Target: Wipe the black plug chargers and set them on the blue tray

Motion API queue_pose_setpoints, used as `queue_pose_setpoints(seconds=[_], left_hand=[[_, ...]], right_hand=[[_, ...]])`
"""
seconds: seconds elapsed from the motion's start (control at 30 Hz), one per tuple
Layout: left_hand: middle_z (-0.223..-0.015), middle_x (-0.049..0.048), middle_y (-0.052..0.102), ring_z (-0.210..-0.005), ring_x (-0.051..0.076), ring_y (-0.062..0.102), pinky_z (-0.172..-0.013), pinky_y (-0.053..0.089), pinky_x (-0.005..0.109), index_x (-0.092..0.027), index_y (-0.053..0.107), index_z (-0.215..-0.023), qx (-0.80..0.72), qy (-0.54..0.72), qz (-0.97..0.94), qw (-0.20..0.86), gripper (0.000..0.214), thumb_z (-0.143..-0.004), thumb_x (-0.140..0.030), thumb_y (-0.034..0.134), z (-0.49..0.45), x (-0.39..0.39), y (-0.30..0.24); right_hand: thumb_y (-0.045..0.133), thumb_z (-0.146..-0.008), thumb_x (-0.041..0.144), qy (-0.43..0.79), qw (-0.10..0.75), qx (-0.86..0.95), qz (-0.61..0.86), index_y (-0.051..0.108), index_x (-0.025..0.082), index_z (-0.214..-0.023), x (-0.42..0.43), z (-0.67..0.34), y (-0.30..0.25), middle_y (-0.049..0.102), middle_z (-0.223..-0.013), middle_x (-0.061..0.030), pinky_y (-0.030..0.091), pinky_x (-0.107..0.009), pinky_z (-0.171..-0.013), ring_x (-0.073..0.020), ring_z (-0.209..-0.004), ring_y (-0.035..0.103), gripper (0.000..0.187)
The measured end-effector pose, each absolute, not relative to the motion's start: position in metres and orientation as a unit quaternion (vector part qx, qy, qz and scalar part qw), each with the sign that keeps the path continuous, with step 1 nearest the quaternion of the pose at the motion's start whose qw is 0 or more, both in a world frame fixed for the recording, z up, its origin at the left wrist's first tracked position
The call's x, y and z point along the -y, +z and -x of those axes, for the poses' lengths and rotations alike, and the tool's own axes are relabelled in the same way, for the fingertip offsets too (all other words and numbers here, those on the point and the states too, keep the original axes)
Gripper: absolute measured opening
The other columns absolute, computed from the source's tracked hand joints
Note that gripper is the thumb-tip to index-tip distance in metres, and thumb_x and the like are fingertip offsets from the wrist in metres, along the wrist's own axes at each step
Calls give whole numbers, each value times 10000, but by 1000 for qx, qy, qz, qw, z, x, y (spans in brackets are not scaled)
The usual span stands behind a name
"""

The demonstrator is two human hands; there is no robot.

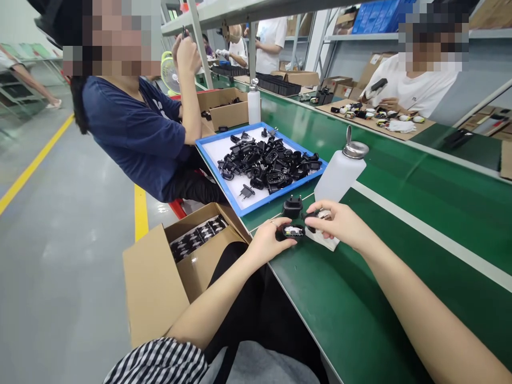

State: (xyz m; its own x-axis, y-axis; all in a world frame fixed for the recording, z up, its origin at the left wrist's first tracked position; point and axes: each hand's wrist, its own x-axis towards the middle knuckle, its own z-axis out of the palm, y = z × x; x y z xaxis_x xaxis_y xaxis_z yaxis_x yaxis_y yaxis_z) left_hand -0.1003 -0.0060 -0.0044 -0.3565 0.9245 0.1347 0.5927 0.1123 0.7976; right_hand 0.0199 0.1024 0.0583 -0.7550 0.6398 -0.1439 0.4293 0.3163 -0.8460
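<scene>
My left hand [269,241] is closed around a black charger housing [294,231] at the table's near edge, its open end showing light-coloured parts inside. Just to the right, my right hand [336,221] pinches a small black piece [311,215], partly hidden by the fingers; its exact kind does not show. A folded white cloth [328,242] lies beneath that hand. Behind the housing a black plug adapter [293,207] stands with two pins pointing up. Beyond it, a blue-rimmed tray [240,209] bears a heap of black plug parts [272,162].
A white pump bottle [340,173] stands tilted in view behind my right hand; another bottle [254,104] is past the tray. An open carton [156,277] of black parts sits at my left. A co-worker [132,128] sits beyond it; another person [416,85] works across the green table [400,202].
</scene>
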Motion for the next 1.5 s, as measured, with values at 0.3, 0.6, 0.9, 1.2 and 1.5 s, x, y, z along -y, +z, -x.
queue_pose_setpoints(seconds=[0.3, 0.6, 0.9, 1.2, 1.5], left_hand=[[-883, -22, 584, -778, 124, 503, -704, 395, 235, -208, 523, -933, -706, 422, -534, 194, 347, -599, -270, 589, 100, 7, -6], [-857, -24, 585, -775, 126, 509, -700, 397, 228, -209, 529, -923, -703, 420, -537, 203, 349, -591, -277, 609, 102, 7, -5], [-910, -22, 585, -821, 131, 516, -699, 399, 224, -218, 498, -989, -699, 404, -549, 214, 410, -601, -314, 589, 104, 9, -3], [-887, 1, 607, -804, 143, 547, -693, 405, 218, -205, 527, -993, -687, 297, -607, 268, 375, -649, -353, 536, 119, 5, 21], [-633, 66, 603, -636, 228, 566, -553, 413, 282, -153, 624, -730, -767, 67, -607, 198, 216, -556, -282, 633, 105, -13, 57]], right_hand=[[559, -599, 295, 338, 77, 863, 369, 513, 188, -744, -81, -8, 47, 510, -443, 58, 374, -202, -449, -101, -411, 507, 186], [513, -656, 286, 261, 91, 936, 219, 585, 233, -727, -99, -19, 44, 534, -603, 34, 347, -211, -496, -105, -541, 478, 115], [532, -658, 301, 197, 47, 953, 228, 575, 225, -786, -95, -17, 42, 511, -630, 11, 348, -226, -516, -130, -589, 484, 155], [520, -697, 295, 150, 12, 960, 236, 525, 189, -695, -89, -14, 45, 536, -632, -4, 355, -229, -501, -150, -608, 516, 107], [545, -681, 247, 147, -28, 960, 235, 507, 180, -696, -93, -11, 47, 568, -657, -18, 354, -235, -484, -163, -593, 541, 78]])
